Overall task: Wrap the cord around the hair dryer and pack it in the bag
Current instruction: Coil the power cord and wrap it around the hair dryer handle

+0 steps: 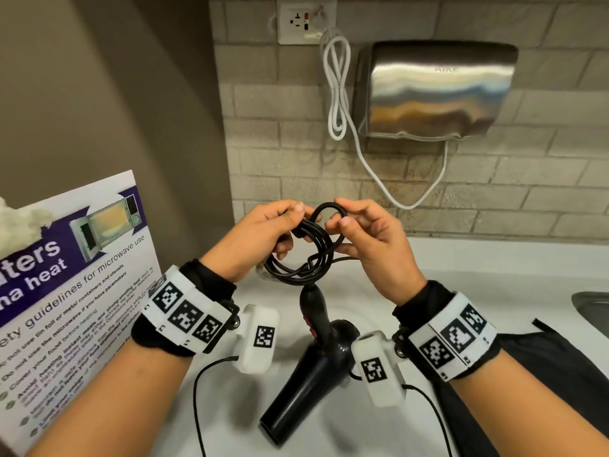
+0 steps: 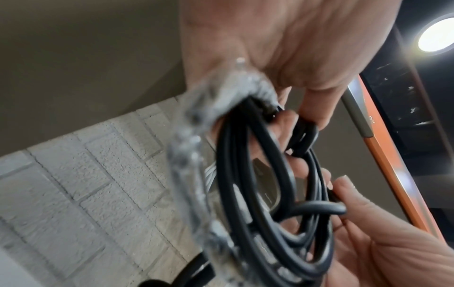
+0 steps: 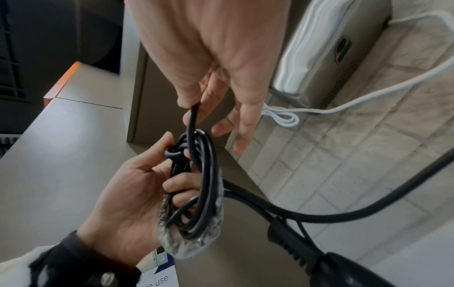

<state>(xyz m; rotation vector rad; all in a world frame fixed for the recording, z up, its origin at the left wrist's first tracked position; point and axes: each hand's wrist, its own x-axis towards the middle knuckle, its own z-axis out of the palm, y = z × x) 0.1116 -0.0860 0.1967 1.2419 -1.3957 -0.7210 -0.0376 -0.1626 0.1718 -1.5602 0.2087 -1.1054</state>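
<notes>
A black bag is seen lying flat on the right side of the white counter, partly hidden by the right arm; what is in it cannot be told. The black hair dryer is laid on the counter between the two wrists, with its nozzle pointed near and left and its handle pointed far. The black cord is held up above the handle, coiled into loops. The coil is gripped by the left hand, with fingers curled through the loops. A small loop at the top of the coil is pinched by the right hand between thumb and fingers. Some clear plastic wrap is seen around the low part of the coil in the wrist views. A sink edge is seen at the far right. A microwave poster is stood at the left. On the brick wall a shiny hand dryer is hung, and its white cable is plugged into a socket.
</notes>
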